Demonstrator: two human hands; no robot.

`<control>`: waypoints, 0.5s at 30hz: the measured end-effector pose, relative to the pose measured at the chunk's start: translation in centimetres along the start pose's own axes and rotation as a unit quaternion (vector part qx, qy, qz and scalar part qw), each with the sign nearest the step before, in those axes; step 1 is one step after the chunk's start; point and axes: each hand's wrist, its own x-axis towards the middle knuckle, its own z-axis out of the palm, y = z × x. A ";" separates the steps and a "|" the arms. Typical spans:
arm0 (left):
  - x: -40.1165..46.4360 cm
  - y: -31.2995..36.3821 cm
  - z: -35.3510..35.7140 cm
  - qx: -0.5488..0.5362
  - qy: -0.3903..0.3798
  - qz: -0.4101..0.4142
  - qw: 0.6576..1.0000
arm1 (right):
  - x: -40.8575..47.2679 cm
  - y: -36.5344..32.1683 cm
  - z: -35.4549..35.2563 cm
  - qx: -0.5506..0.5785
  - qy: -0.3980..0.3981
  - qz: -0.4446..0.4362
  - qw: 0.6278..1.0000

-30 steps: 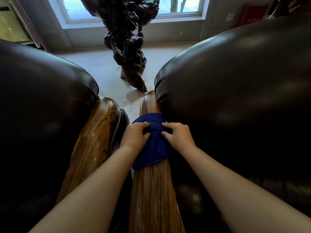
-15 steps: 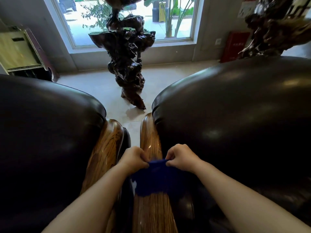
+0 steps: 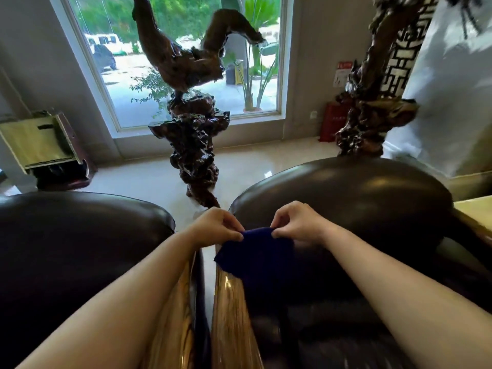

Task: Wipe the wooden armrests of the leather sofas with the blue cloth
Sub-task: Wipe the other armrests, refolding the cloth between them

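The dark blue cloth (image 3: 257, 251) hangs lifted by its top edge above the glossy wooden armrest (image 3: 230, 318) of the right leather sofa (image 3: 346, 198). My left hand (image 3: 217, 226) pinches the cloth's upper left corner. My right hand (image 3: 298, 222) pinches the upper right corner. The cloth's lower part drapes over the armrest and the seat side. The left sofa (image 3: 80, 230) has its own wooden armrest (image 3: 177, 323), mostly hidden behind my left forearm.
A tall dark root-carving sculpture (image 3: 194, 145) stands on the tiled floor just beyond the gap between the sofas. A second carving (image 3: 370, 121) rises behind the right sofa. A window (image 3: 186, 57), a red cabinet (image 3: 332, 123) and a wooden stand (image 3: 45, 147) line the far wall.
Both hands went from pressing the cloth flat on the right armrest to pinching its top edge and lifting it. The view tilted upward, showing more of the room.
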 end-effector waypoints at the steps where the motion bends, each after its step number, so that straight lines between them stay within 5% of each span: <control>1: -1.0 1.8 -0.2 -0.003 -0.008 0.009 1.000 | -1.6 -0.8 -1.5 -0.004 0.009 0.000 1.000; 15: -7.8 25.0 11.8 0.073 -0.082 0.126 0.986 | -24.6 3.2 -19.1 -0.041 0.019 0.035 0.998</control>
